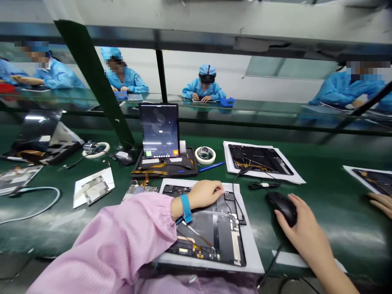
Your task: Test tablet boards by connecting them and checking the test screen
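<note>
An opened tablet [225,237], its inner boards and ribbon cables bare, lies on a white sheet in front of me. My left hand [206,193], in a pink sleeve and blue wrist strap, rests over its upper part. The fingers are curled together near the top edge; what they pinch, if anything, is hidden. To the right, my right hand [301,224] is wrapped over a black computer mouse [283,207], its forearm bare. Behind the opened tablet stands a lit tablet screen [161,130] on a black holder [165,172], with ribbon cables running down from it.
A tape roll [205,155] and blue pen [211,166] lie near another opened tablet [260,158]. A circuit board [94,190], white cable [58,200] and black fixture [39,143] occupy the left. A co-worker's hand [381,204] is at the right edge. Several people in blue sit opposite.
</note>
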### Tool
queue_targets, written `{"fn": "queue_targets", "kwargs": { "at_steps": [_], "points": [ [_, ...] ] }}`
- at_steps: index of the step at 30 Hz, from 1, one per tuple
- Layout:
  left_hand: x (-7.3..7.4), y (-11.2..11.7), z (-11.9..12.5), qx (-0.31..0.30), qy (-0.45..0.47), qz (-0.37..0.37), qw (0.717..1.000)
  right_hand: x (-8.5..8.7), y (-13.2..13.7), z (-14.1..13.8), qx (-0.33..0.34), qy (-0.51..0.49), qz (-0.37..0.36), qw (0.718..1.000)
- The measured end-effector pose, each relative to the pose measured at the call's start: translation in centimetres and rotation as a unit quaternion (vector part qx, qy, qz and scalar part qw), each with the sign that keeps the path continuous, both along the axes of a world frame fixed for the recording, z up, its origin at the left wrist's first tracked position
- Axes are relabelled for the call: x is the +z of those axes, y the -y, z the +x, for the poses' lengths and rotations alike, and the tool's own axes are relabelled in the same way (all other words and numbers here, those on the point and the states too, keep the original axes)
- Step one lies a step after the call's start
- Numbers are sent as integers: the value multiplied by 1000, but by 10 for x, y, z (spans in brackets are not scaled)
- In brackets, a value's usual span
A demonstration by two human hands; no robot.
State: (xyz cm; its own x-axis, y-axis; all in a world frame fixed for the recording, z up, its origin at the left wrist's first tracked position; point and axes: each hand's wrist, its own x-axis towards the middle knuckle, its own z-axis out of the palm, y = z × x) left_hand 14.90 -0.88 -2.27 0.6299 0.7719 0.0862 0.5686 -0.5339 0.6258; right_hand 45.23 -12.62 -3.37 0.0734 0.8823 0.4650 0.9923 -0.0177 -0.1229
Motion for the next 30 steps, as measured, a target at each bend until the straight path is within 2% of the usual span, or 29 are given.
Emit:
{"fn": "queue_targets", "kwargs": {
  "at_steps": [7, 9, 11, 13, 15, 16, 18, 21, 24, 27, 30],
  "points": [
    [0, 1, 1, -3, 12, -1, 1000, 2, 3, 2, -2, 22, -22, 999],
    [-1, 1, 1, -1, 17, 1, 1000, 7, 5, -3, 7, 31, 6, 999],
    [-2, 1, 1, -1, 19, 4, 1000, 15, 8, -17, 56, 52, 49, 996],
    [-2, 1, 1, -1, 19, 7, 1000, 25, 11, -40, 157, 77, 42, 984],
    [-2, 1, 1, 0, 18, 10, 1000, 34, 12, -67, 262, 94, -19, 960],
    [-1, 1, 1, 0, 17, 11, 1000, 37, 11, -79, 293, 94, -51, 950],
    [1, 1, 0, -1, 17, 13, 1000, 41, 5, -96, 316, 82, -88, 941],
    [2, 1, -1, -6, 18, 13, 1000, 44, -5, -103, 338, 63, -127, 930],
    [-1, 2, 0, -5, 21, 5, 1000, 50, -8, -93, 336, 59, -199, 919],
    [1, 5, 3, -9, 58, 16, 998, 65, 0, -81, 285, 44, -293, 911],
    [23, 4, -6, 1, 149, 91, 985, 83, 5, -78, 250, 19, -361, 899]
  ]
}}
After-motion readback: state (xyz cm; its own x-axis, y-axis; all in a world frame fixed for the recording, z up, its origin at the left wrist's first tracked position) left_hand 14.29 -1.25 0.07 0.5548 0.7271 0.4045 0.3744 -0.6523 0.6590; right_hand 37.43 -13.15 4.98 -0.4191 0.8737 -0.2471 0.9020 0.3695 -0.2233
